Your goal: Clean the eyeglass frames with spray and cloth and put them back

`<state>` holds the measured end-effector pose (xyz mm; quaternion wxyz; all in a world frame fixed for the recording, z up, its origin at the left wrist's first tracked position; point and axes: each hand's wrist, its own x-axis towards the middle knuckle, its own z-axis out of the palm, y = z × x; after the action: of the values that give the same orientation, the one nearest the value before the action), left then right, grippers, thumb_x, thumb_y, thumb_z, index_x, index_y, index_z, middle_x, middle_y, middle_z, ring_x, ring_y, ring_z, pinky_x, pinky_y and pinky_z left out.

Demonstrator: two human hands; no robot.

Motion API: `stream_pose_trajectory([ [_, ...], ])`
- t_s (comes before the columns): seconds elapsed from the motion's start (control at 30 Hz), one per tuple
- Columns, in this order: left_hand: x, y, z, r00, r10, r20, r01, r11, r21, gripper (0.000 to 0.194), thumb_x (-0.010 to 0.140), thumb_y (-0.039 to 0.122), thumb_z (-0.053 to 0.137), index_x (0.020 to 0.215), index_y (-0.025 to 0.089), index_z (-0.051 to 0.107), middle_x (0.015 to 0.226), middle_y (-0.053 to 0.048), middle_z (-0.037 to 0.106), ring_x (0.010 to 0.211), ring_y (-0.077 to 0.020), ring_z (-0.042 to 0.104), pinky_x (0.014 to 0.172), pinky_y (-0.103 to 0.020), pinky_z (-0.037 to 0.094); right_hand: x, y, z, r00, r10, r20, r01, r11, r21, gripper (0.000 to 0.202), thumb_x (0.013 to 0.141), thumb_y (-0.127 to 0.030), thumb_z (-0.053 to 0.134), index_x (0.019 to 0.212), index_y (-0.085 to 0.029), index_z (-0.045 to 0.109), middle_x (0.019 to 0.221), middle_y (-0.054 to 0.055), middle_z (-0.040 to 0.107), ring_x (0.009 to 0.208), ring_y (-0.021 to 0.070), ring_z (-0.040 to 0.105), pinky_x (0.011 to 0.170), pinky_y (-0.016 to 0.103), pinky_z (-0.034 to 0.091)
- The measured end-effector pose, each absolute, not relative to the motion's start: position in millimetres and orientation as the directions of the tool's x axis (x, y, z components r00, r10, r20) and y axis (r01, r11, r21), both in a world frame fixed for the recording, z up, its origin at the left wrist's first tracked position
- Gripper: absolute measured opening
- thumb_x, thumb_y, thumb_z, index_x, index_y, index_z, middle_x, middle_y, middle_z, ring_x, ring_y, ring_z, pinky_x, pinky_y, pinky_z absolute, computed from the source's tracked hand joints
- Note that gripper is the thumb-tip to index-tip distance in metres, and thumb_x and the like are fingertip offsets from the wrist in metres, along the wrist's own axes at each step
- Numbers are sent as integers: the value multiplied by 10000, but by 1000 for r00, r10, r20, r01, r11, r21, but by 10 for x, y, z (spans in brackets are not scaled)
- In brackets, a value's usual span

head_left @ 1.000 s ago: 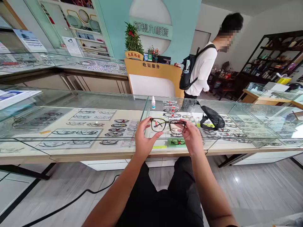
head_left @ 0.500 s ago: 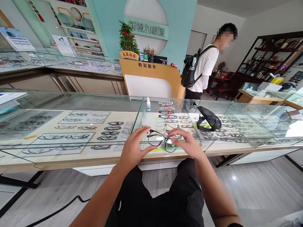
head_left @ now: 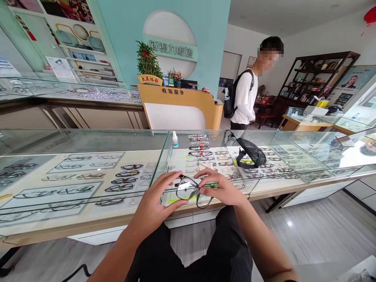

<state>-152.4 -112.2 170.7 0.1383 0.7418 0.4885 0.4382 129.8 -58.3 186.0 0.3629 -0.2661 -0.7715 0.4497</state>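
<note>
A pair of dark-rimmed eyeglasses (head_left: 188, 190) is held tilted above the near edge of the glass display counter (head_left: 141, 214). My left hand (head_left: 154, 207) grips the left side of the frame, index finger at the upper rim and thumb by the lower rim. At the bridge, my right hand (head_left: 220, 188) is closed with thumb and forefinger pinched together, partly covering the other lens. Beneath the glass, several rows of spectacle frames (head_left: 123, 180) lie to the left of my hands.
On the counter stand a small white dropper bottle (head_left: 175, 140) and a black mesh bag (head_left: 251, 152). Behind it, a person (head_left: 245, 94) with a backpack is beside the wooden cashier desk (head_left: 179, 102). More showcases (head_left: 308, 117) stand at the right.
The view has shifted, so the counter and both hands appear lower and further left. The eyeglasses stay between my hands, turned slightly. The person in the background has turned somewhat.
</note>
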Motion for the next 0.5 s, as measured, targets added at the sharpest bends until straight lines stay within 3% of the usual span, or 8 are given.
stream_pose_trajectory([
  [0.07, -1508, -1122, 1671, 95, 892, 442, 518, -424, 743, 783, 881, 624, 905, 1589, 387, 671, 1593, -103, 694, 1296, -369, 758, 985, -443, 701, 1270, -571, 1826, -587, 745, 317, 45, 421, -906, 113, 1022, -367, 818, 986, -270, 863, 1439, 97, 724, 1397, 271, 671, 1225, 457, 479],
  [0.2, -1483, -1076, 1571, 88, 941, 328, 275, -340, 900, 872, 844, 531, 964, 1627, 353, 625, 1570, -135, 702, 1399, -369, 719, 1081, -437, 665, 1198, -526, 1711, -619, 746, 247, -78, 255, -964, 205, 986, -446, 855, 959, -243, 852, 1348, 96, 782, 1276, 262, 717, 1140, 423, 511],
  [0.33, -1443, -983, 1542, 93, 954, 284, 94, -292, 952, 900, 793, 471, 1010, 1598, 324, 635, 1552, -155, 697, 1298, -338, 765, 1073, -435, 660, 1154, -485, 1581, -604, 787, 125, -151, 40, -988, 340, 859, -525, 957, 935, -219, 829, 1063, 60, 812, 949, 203, 704, 930, 367, 542],
  [0.5, -1264, -859, 1541, 54, 958, 281, -2, -282, 959, 829, 797, 478, 994, 1514, 298, 619, 1552, -159, 675, 1247, -295, 768, 1086, -453, 643, 1182, -430, 1495, -482, 865, 143, -164, 72, -984, 333, 840, -521, 945, 895, -210, 840, 959, 54, 803, 894, 202, 686, 871, 354, 548],
])
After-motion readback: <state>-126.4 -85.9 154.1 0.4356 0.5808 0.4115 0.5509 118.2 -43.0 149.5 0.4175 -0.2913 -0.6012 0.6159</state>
